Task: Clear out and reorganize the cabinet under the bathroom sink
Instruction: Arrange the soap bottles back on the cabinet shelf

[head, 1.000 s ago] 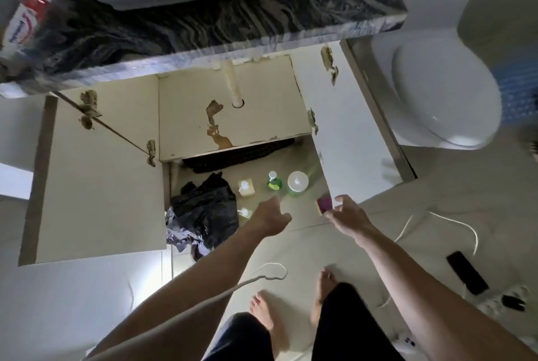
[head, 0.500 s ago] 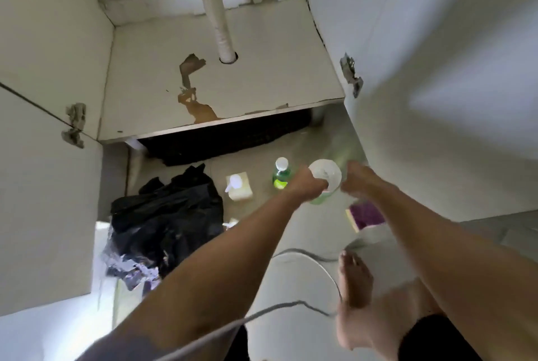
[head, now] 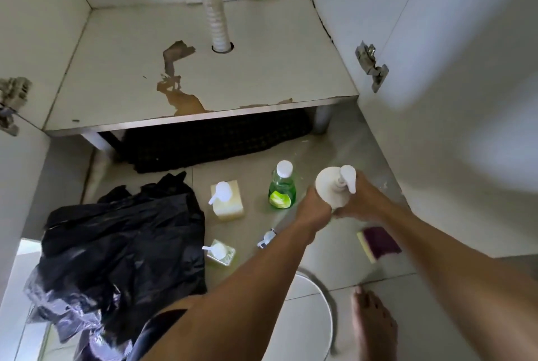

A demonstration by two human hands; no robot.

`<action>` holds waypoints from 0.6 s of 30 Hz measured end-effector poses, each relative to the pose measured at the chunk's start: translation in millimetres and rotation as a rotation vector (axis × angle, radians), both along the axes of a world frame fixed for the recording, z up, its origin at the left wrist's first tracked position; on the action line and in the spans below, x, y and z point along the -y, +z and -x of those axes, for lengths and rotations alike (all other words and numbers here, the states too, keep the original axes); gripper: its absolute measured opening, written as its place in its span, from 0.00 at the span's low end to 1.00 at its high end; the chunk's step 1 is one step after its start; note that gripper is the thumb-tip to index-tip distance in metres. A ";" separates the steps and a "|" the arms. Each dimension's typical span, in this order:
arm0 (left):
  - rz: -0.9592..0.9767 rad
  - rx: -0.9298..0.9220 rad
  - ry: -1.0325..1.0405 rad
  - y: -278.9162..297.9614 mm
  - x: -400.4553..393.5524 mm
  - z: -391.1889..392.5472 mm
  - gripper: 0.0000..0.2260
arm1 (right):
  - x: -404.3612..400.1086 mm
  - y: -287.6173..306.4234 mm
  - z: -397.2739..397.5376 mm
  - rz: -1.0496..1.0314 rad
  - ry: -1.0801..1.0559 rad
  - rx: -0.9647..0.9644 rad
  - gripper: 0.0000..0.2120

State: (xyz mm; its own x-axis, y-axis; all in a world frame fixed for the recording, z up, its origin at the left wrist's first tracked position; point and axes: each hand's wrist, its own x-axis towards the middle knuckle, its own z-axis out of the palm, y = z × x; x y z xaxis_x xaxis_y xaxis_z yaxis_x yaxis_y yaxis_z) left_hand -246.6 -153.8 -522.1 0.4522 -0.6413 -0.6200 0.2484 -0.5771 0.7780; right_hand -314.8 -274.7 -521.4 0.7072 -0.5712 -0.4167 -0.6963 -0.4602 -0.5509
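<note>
Both hands are now closing on the round white plastic pump dispenser, which a moment earlier was standing untouched on the floor while the left hand was only reaching and the right hand was carrying the purple-and-yellow sponge; the sponge is now lying flat on the pale smooth floor tiles just beside the right forearm, so the right hand has been freed; the left hand is curling round the near left side of the dispenser, its fingertips hidden behind the body, and the right hand is wrapping the right side below the nozzle, so whether the fingers are spread or pressed together cannot be told; the dispenser is sitting in front of the open cabinet, near the right door. Judged from this, the emptying is done and returning the items to the shelf is beginning. The cabinet shelf is a white laminate board, bare, with peeled patches exposing brown chipboard, pierced by a ribbed white drain hose. On the floor are waiting a translucent green bottle with a white cap, a squarish cream pump bottle, a small clear pump bottle and a crumpled glossy black plastic bag.
</note>
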 end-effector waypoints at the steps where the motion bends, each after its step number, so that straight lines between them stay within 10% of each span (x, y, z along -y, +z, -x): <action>1: 0.019 -0.004 0.007 3.6 -3.0 0.9 0.25 | -1.7 -3.8 0.9 0.014 0.002 0.043 0.39; 7: 0.073 0.016 0.020 30.7 -27.3 3.5 0.29 | -17.5 6.2 5.8 0.135 0.047 0.041 0.45; 13: 0.106 0.077 -0.063 64.9 -14.3 -16.8 0.22 | -20.4 108.7 -7.0 0.187 0.137 0.008 0.23; 18: 0.205 0.162 -0.103 138.8 -1.0 -60.3 0.21 | -14.2 210.0 -42.8 0.273 0.179 -0.066 0.24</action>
State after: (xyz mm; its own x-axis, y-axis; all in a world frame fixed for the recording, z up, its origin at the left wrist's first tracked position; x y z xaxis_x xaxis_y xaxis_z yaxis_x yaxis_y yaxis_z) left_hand -186.4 -152.8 -383.3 0.4610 -0.7933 -0.3977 0.0595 -0.4195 0.9058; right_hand -272.0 -260.4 -311.4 0.7830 -0.5370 -0.3140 -0.6211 -0.7029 -0.3467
